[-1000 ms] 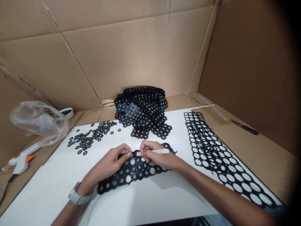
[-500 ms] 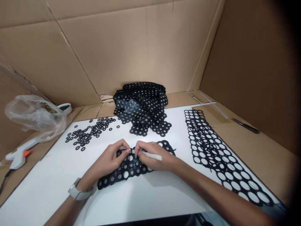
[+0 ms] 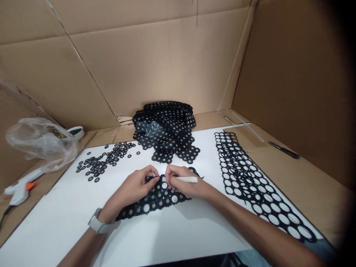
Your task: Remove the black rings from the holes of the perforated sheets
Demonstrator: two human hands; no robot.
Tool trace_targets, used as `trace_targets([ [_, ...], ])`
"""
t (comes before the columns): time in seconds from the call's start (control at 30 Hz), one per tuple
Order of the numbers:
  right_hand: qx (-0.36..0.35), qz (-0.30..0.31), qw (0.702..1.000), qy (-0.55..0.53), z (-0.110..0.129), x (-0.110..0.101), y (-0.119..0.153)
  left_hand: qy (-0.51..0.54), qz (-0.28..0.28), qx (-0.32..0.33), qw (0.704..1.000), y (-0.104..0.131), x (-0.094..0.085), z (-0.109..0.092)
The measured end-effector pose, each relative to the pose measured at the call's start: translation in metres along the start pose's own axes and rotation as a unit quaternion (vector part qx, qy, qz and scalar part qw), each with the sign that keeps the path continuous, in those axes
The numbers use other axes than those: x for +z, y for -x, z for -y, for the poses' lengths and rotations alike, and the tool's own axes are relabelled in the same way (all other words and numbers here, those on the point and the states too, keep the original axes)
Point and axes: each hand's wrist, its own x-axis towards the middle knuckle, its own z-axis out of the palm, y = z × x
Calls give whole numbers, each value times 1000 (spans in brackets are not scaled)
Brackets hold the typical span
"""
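A black sheet of joined rings (image 3: 155, 203) lies on the white board under both of my hands. Its far edge is pinched between the thumb and forefinger of my left hand (image 3: 136, 189), which wears a pale wristband. My right hand (image 3: 183, 181) is closed round a slim white pen-shaped stick (image 3: 189, 179), whose back end sticks out to the right. The stick's tip is close to the sheet's far edge, just right of my left fingertips; I cannot tell whether it touches. My right hand covers part of the sheet's right side.
Behind stands a heaped black ring fabric (image 3: 167, 126). Loose black rings (image 3: 97, 165) are scattered at left, near a glue gun (image 3: 20, 191) and a clear plastic bag (image 3: 41, 142). A large-ringed black mesh (image 3: 250, 181) and a dark pointed tool (image 3: 283, 149) lie right. Cardboard walls (image 3: 155, 66) enclose the board.
The view has shifted slightly. My right hand has drawn a little away from my left, and the white stick now lies more level. Both hands keep their holds.
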Motion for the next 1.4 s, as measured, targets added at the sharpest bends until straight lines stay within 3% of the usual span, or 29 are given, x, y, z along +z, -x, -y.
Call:
trace_targets([
  [0.2, 8, 2, 1000, 15, 1, -1, 0, 15, -17, 0, 1000, 1, 4, 10],
  [0.4, -3, 9, 1000, 22, 1, -3, 1, 20, -27, -7, 999, 3, 5, 7],
  [0.63, -122, 6, 986, 116, 4, 4, 1, 23, -50, -2, 998, 7, 7, 0],
  [0.87, 4, -20, 999, -36, 7, -6, 4, -7, -33, -17, 999, 8, 1, 8],
  [1.0, 8, -26, 998, -57, 2, -14, 6, -28, 6, 5, 1000, 4, -9, 5],
  [1.13, 10, -23, 998, -57, -2, -10, 4, -51, 27, -32, 998, -3, -12, -10],
  [1.27, 10, -19, 999, -31, -1, -8, 4, -51, 15, -65, 996, -5, -5, -19],
  [1.4, -1, -15, 1000, 8, -1, -8, 4, -19, -8, -45, 999, -2, 1, -17],
])
